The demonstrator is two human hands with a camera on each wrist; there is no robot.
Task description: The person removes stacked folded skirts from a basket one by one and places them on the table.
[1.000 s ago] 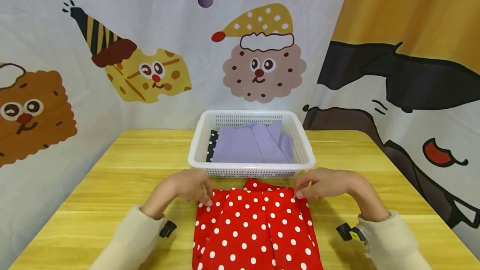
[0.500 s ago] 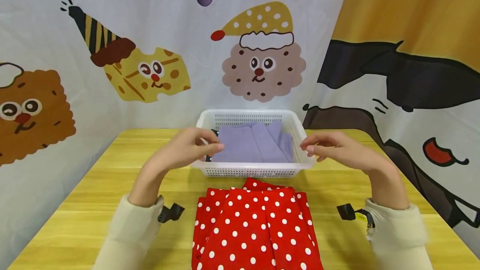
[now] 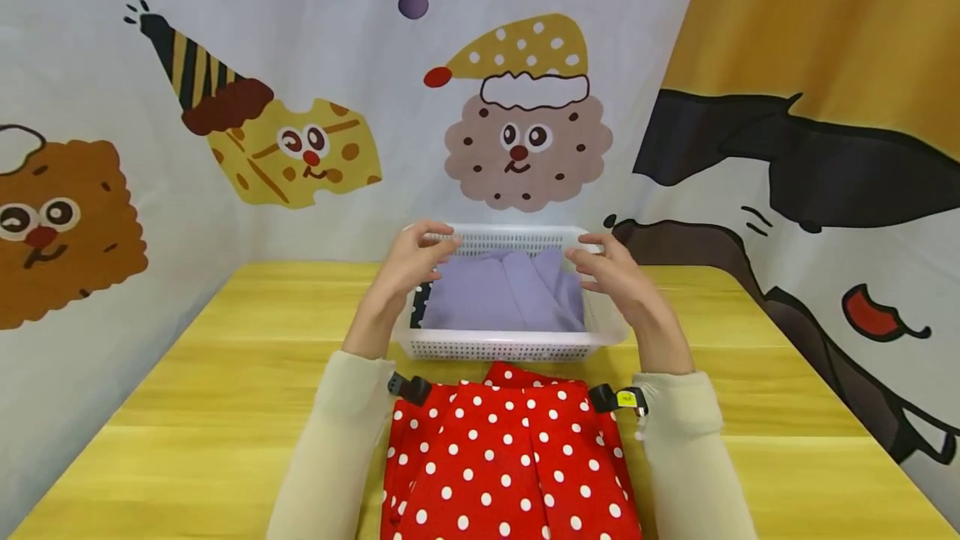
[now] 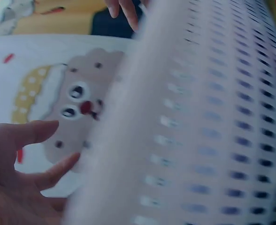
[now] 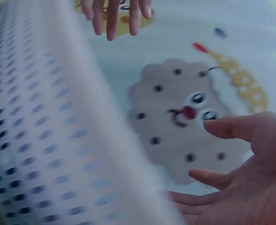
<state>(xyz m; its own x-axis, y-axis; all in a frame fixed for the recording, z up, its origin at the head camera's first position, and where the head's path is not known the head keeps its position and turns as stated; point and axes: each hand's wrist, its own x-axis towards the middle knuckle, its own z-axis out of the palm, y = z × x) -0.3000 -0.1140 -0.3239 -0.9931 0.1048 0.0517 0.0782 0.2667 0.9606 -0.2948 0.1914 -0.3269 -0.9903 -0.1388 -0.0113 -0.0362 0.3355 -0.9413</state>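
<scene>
Both hands are raised over a white perforated plastic basket. My left hand is over its left side, thumb and fingers spread apart with nothing between them. Over the right side, my right hand has its fingers spread in the same way and holds nothing. Inside the basket lies folded lavender cloth, with a strip of black dotted cloth showing at its left. A folded red cloth with white polka dots lies on the table in front of the basket, between the forearms. The basket's blurred wall fills much of the left wrist view.
The wooden table extends to both sides of the basket and red cloth. Behind it hangs a white curtain printed with cartoon food. Small black wrist cameras sit at both cuffs, including one on the left wrist.
Both hands have left the top edge of the red polka-dot cloth, risen and moved forward to the basket, coming closer together over it. The red cloth and lavender cloth stay put.
</scene>
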